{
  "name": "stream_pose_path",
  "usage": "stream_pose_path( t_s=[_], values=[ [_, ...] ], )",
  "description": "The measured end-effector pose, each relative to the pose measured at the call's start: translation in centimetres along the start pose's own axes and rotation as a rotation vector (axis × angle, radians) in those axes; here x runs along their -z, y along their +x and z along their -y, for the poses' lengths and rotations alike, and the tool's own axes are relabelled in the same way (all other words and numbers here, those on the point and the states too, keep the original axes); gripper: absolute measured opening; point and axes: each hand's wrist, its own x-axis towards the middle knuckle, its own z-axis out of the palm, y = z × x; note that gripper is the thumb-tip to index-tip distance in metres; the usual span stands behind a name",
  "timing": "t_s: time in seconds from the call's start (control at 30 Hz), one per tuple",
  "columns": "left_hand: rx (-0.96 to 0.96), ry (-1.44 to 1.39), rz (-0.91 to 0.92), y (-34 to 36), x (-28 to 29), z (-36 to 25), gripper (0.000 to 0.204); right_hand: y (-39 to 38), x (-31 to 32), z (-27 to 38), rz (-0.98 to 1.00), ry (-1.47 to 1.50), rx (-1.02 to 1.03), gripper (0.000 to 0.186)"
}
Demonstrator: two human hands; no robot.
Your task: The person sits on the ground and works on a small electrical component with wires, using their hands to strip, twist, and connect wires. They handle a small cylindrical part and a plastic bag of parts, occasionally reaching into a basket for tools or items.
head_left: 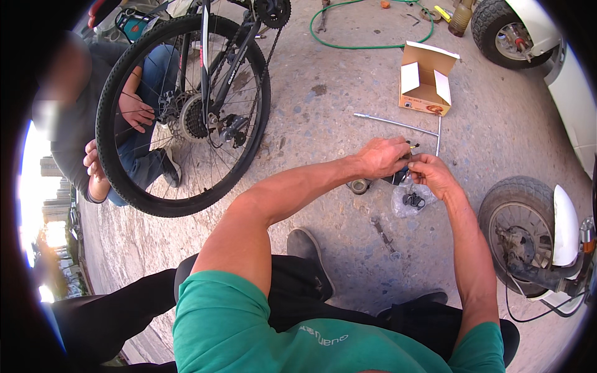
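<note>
My left hand [382, 159] and my right hand [433, 176] meet low over the concrete, almost touching. Both have their fingers closed. Thin dark and yellow ends, perhaps wires, stick out by the left fingertips; the right thumb and fingers pinch together. What either hand grips is mostly hidden by the fingers. Just below lies a clear plastic bag [401, 206] with small black parts. Beside the left wrist sits a short round metal piece [359, 186]. A long T-shaped metal wrench [398, 123] rests beyond my hands, near an opened cardboard box [425, 104].
An upside-down bicycle's rear wheel [264, 124] stands at left; another person's hand [136, 112] is behind its spokes. At right are a small vehicle wheel [517, 227] and a white vehicle [575, 105]. A wrench [387, 237] lies nearer my feet, a green hose [357, 46] farther off.
</note>
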Motion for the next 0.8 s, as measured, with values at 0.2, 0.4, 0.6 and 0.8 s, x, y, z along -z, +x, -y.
stream_pose_path(
  t_s=[0.2, 0.4, 0.6, 0.8],
  values=[
    [0.064, -0.066, 0.042, 0.6, -0.5, 1.0, 0.022, 0.4, -0.3, 0.0, -0.018, -0.193, 0.106, 0.021],
    [-0.008, -0.051, 0.049, 0.7, -0.8, 1.0, 0.02, 0.1, -1.2, 0.7, -0.076, -0.307, 0.03, 0.016],
    [0.02, 0.015, 0.065, 0.2, -0.3, 0.5, 0.019, 0.2, -1.7, 1.6, -0.118, -0.406, -0.016, 0.017],
    [0.084, -0.011, 0.014, 0.3, -0.3, 0.7, 0.019, 0.7, -1.7, 1.6, -0.15, -0.261, -0.057, 0.014]
  ],
)
